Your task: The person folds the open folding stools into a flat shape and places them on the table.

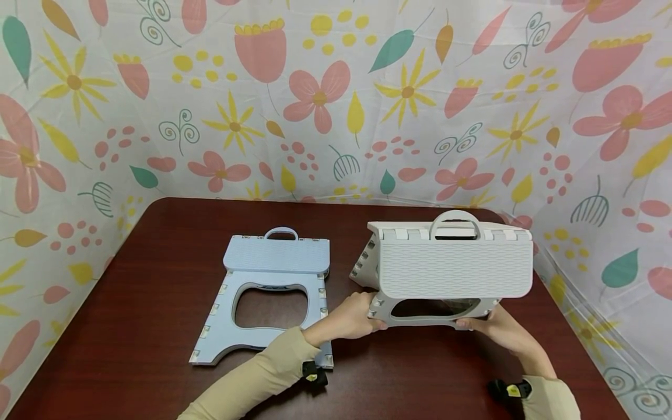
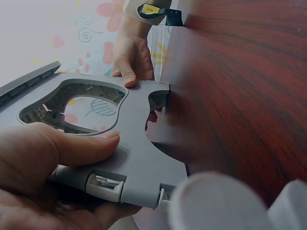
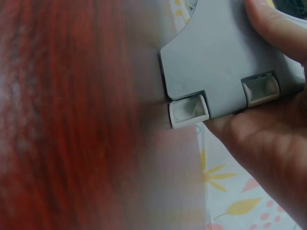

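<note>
A pale grey folding step stool [image 1: 455,269], partly unfolded with a carry handle on top, stands at the right of the table. My left hand [image 1: 353,318] grips the lower left edge of its front leg panel; the left wrist view shows the thumb [image 2: 86,146] across the panel's face and fingers beneath. My right hand [image 1: 496,328] holds the opposite edge, its thumb on the front face. In the right wrist view the panel's corner [image 3: 206,62] is beside the dark table. Left of it lies a light blue folding stool [image 1: 276,255], looking flat.
The dark red-brown wooden table [image 1: 131,326] carries both stools. Behind it hangs a white cloth [image 1: 336,146] printed with flowers and leaves, which also runs along both sides. My left forearm passes in front of the blue stool's lower right part.
</note>
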Demonstrator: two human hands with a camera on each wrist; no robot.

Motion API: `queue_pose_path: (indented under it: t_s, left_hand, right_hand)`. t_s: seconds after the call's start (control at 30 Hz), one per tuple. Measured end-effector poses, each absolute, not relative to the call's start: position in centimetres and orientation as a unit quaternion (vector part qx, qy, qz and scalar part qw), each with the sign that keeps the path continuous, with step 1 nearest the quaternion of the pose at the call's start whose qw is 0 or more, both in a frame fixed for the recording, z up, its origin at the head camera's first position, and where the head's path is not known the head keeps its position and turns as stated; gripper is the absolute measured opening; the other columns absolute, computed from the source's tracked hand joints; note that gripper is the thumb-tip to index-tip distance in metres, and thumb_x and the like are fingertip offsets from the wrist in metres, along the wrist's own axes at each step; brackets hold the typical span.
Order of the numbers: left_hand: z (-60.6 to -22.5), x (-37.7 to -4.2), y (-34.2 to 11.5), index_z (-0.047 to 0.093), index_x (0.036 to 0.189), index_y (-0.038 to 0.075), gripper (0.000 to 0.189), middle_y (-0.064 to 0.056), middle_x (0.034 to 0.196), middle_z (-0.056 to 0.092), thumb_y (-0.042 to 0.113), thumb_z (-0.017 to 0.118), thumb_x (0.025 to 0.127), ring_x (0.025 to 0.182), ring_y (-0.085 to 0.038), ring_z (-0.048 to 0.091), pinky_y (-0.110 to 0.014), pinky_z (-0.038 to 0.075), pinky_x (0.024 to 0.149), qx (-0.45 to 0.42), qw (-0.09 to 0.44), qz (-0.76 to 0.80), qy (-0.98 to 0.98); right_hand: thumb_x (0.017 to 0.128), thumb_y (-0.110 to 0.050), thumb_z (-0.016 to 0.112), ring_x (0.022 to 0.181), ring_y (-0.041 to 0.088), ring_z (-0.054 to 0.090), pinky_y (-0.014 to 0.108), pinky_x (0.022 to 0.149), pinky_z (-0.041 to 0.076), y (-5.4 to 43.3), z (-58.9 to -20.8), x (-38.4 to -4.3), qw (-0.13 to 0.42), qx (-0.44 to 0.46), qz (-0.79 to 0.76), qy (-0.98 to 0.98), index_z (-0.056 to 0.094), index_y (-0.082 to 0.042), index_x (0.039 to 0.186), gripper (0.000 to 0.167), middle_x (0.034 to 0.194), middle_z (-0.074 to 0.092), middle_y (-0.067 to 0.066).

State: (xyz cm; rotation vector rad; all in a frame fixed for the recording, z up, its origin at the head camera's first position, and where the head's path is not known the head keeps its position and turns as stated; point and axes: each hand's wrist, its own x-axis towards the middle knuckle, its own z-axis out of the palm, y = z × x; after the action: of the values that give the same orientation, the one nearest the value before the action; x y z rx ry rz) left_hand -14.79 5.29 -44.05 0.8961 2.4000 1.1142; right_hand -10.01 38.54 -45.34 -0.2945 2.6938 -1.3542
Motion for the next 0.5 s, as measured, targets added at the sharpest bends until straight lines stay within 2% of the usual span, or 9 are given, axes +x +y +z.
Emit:
queue_pose_path:
  t_s: [0.17, 0.3, 0.5]
  left_hand:
    - [-44.12, -14.77, 5.25, 0.062, 0.117, 0.008, 0.037, -0.006, 0.098, 0.071, 0.017, 0.076, 0.084, 0.083, -0.01, 0.066, -0.019, 0.049, 0.068, 0.32, 0.174, 0.396, 0.843]
    - [-44.16, -14.78, 5.26, 0.063, 0.116, 0.008, 0.036, -0.006, 0.098, 0.072, 0.017, 0.076, 0.084, 0.084, -0.01, 0.067, -0.018, 0.049, 0.069, 0.321, 0.174, 0.396, 0.843]
    - [-44.22, -14.78, 5.27, 0.063, 0.115, 0.007, 0.035, -0.006, 0.1, 0.072, 0.017, 0.076, 0.084, 0.086, -0.01, 0.067, -0.018, 0.05, 0.07, 0.324, 0.173, 0.395, 0.842]
  right_hand:
    - [0.086, -0.01, 0.072, 0.097, -0.007, 0.051, 0.016, 0.076, 0.04, 38.5, -45.36, -9.96, 0.049, -0.099, -0.442, 0.89, 0.042, -0.002, 0.135, 0.058, 0.115, 0.053, -0.028]
    - [0.086, -0.011, 0.072, 0.097, -0.007, 0.05, 0.018, 0.074, 0.041, 38.48, -45.28, -9.95, 0.045, -0.1, -0.443, 0.89, 0.039, -0.008, 0.138, 0.062, 0.117, 0.049, -0.033]
    - [0.087, -0.005, 0.07, 0.086, -0.001, 0.053, 0.023, 0.067, 0.042, 38.51, -45.16, -9.96, 0.056, -0.102, -0.472, 0.874, 0.043, -0.017, 0.133, 0.055, 0.111, 0.055, -0.025]
